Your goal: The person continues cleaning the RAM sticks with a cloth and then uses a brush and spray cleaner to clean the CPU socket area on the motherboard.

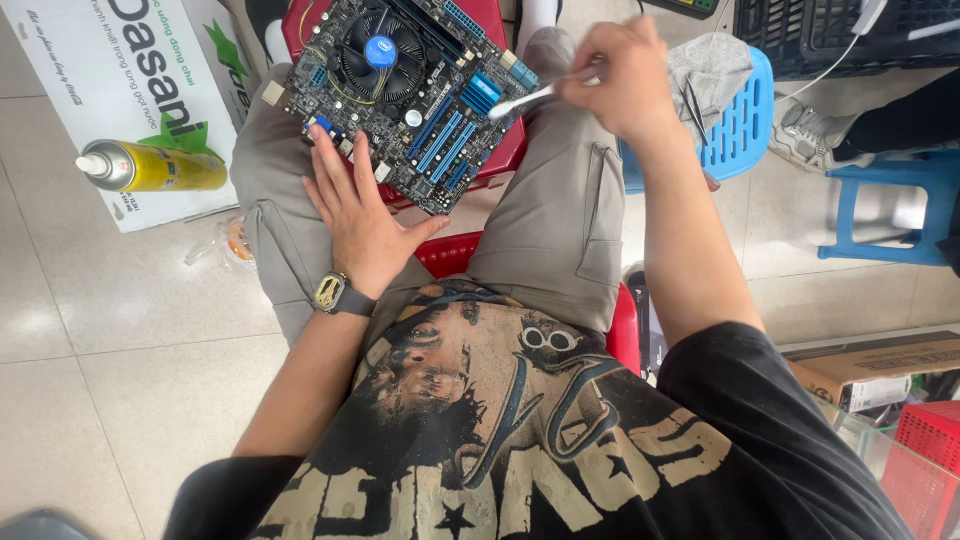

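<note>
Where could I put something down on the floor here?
Bare tile lies lower left, below the yellow spray can and beside the left hand's arm. More lies between the blue basket stool and the blue stool. The circuit board fills the lap.

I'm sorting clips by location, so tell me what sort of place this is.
Probably a small electronics repair shop or informal workshop. A bare computer motherboard lies across the seated person's lap, the right hand works a small brush over it, and a yellow spray can lies on the tiled floor.

The circuit board (pixel 405 95) runs off the top edge; the right hand (pixel 620 80) hides its tool's (pixel 525 98) handle.
</note>
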